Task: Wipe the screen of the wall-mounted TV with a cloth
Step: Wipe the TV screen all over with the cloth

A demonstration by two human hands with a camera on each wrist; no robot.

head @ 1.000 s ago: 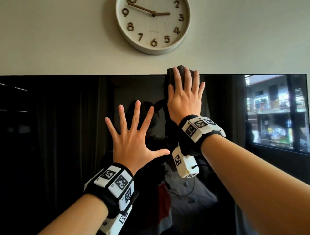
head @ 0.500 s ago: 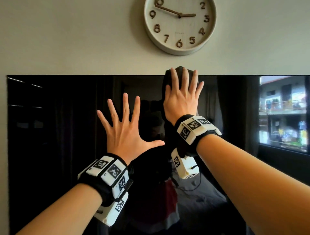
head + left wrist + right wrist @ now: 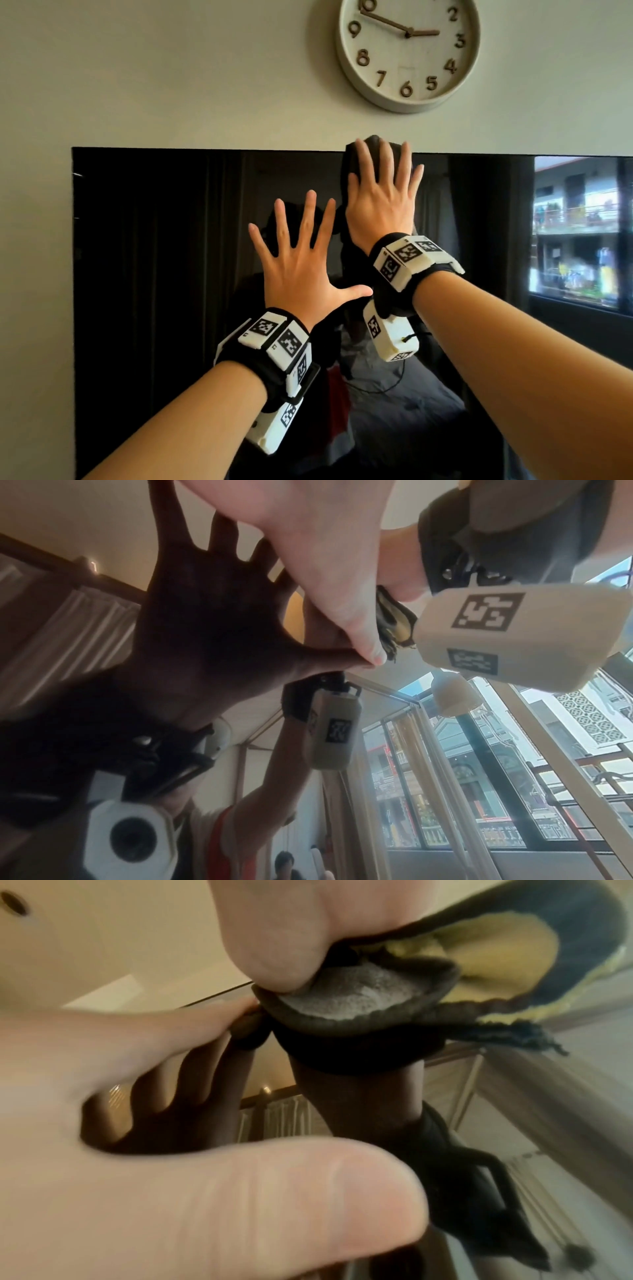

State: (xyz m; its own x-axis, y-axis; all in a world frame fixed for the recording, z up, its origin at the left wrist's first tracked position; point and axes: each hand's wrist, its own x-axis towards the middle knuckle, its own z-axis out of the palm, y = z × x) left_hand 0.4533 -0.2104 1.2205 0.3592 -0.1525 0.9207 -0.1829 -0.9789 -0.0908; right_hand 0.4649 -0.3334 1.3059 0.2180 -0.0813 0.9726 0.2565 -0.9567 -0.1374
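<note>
The wall-mounted TV screen [image 3: 154, 274] is black and glossy and mirrors the room. My right hand [image 3: 380, 202] lies flat with straight fingers on a dark cloth [image 3: 372, 141], pressing it to the screen's top edge; the cloth pokes up over the frame. In the right wrist view the cloth [image 3: 356, 999] is grey, with yellow and dark blue folds under my fingers [image 3: 274, 934]. My left hand [image 3: 301, 270] is spread wide, palm on the glass, just below and left of the right hand. Its thumb [image 3: 342, 615] reaches beside the cloth [image 3: 394, 626].
A round beige clock [image 3: 407, 51] hangs on the wall just above the TV, up and right of the cloth. The screen's left edge [image 3: 72, 274] meets bare wall. A bright window reflection [image 3: 579, 226] fills the screen's right side.
Both hands have slid left along the screen, the right one taking the cloth along the top edge. The view has turned left, bringing the TV's left edge into sight.
</note>
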